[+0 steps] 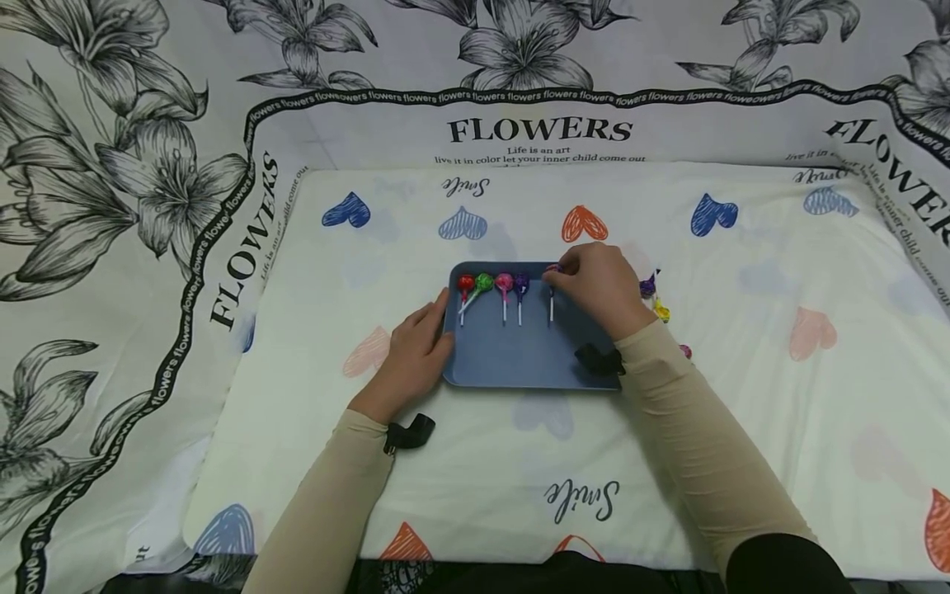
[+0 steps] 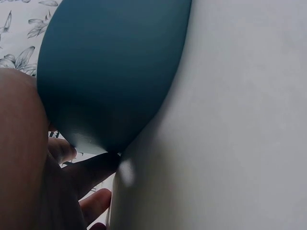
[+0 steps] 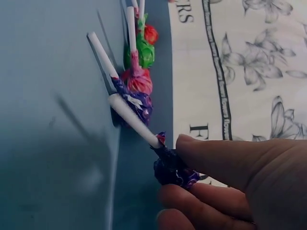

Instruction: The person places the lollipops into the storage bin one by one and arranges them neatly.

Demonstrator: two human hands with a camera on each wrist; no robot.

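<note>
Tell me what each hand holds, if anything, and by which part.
The right hand pinches a purple-wrapped lollipop by its candy end, the white stick free. The left hand holds nothing, just touching the left edge of the tray.

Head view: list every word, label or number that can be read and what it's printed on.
"FLOWERS": flower-print cloth, top and both sides.
"Life is an art": same cloth, below top "FLOWERS".
"live it in color let your inner child come out": same cloth, next line.
"flowers", repeated: that cloth's black band.
"Smile", repeated: heart-print cloth.
Lollipop wrappers, text scrap at lower left: too small to read.
No numbers.
</note>
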